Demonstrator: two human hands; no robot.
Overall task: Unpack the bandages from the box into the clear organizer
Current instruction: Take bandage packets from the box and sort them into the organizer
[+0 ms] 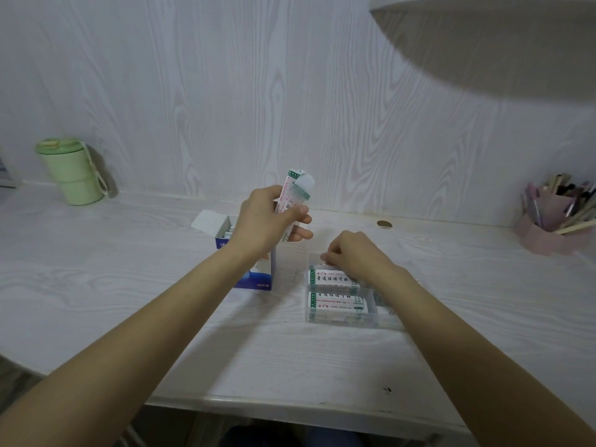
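My left hand [271, 217] holds bandages [295, 196] above box [254, 269]. My right hand [351, 253] pinches bandage inside organizer [342, 319]. Two rows packed, more left in box.

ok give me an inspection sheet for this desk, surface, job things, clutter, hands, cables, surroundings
surface: pale wood-grain desk, a round hole near the back
job's things: blue box open, more strips inside; clear organizer holds two stacks of bandages
clutter: green cup back left; pink pen holder back right
hands: left hand grips a bundle above the box; right hand has fingers curled at the organizer's far end, what they hold is hidden
cables: nothing seen
surroundings: wood-grain wall; lamp shade top right
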